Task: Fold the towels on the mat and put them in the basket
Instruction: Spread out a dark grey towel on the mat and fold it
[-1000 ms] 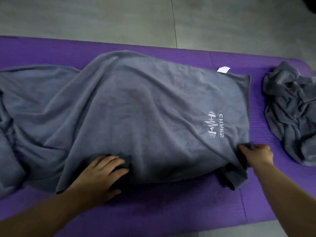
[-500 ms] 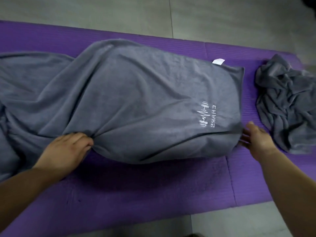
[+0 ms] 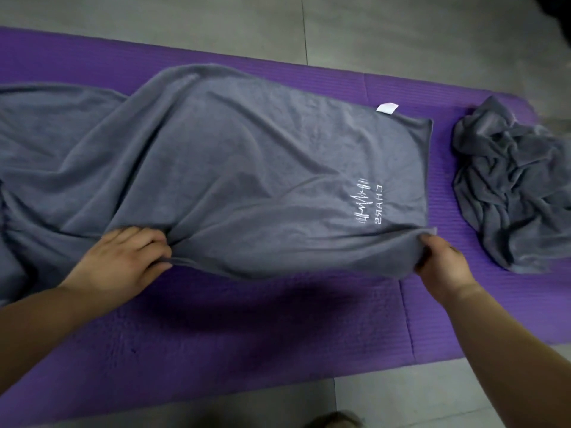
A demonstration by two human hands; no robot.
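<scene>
Items in view: one purple mat (image 3: pixel 247 335), two grey towels, two hands.

1. Mat. It lies on a grey tiled floor (image 3: pixel 401 32). One seam crosses it right of centre.

2. Spread towel (image 3: pixel 231 165). It lies lengthwise across the mat and runs out of frame at the left. The surface is creased, not flat. It carries one white label (image 3: pixel 387 107) on the far edge, near the right-hand corner, and one white embroidered logo (image 3: pixel 369 205) near the right end. At the far left a lower grey layer shows; whether it belongs to this towel cannot be determined.

3. Crumpled towel (image 3: pixel 513 186). It sits in a heap at the right end of the mat, apart from the spread towel, with bare mat between them.

4. Left hand (image 3: pixel 123 257). Fingers are curled into the near edge of the spread towel, left of centre, and the cloth bunches at the fingertips.

5. Right hand (image 3: pixel 441 264). Fingers and thumb pinch the near right corner of the spread towel. The edge between the two hands is raised slightly and casts a shadow on the mat.
</scene>
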